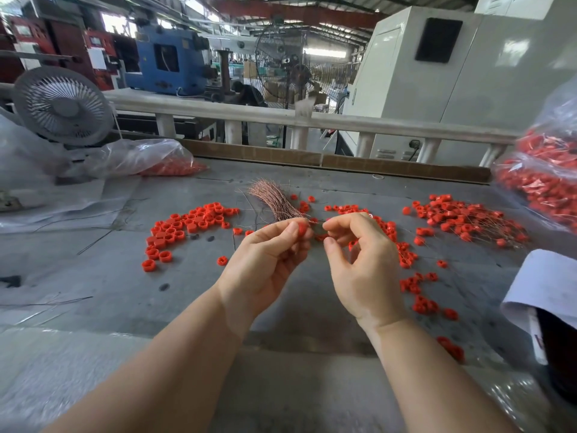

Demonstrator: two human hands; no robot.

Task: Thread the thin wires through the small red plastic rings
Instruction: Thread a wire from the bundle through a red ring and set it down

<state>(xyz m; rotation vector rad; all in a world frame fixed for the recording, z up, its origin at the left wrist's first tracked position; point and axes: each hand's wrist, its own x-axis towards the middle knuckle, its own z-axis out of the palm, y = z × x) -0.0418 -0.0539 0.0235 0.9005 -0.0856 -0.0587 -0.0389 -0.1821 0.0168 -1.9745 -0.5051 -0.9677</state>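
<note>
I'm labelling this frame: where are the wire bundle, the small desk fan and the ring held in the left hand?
wire bundle (274, 200), head view, mid-strands.
small desk fan (64, 104), head view, grille centre.
held ring (302, 229), head view, red face.

Two bare forearms are seen, entering from 6 o'clock; no sleeves, it seems, are worn. The left hand (262, 264) and right hand (362, 270) are ungloved, with short nails.

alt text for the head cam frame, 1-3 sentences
A person's left hand pinches a small red ring while the right hand pinches at a thin wire beside it, above a grey worktable. Loose red rings and a bundle of copper wires lie on the table, with bags of rings at its edges.
</note>
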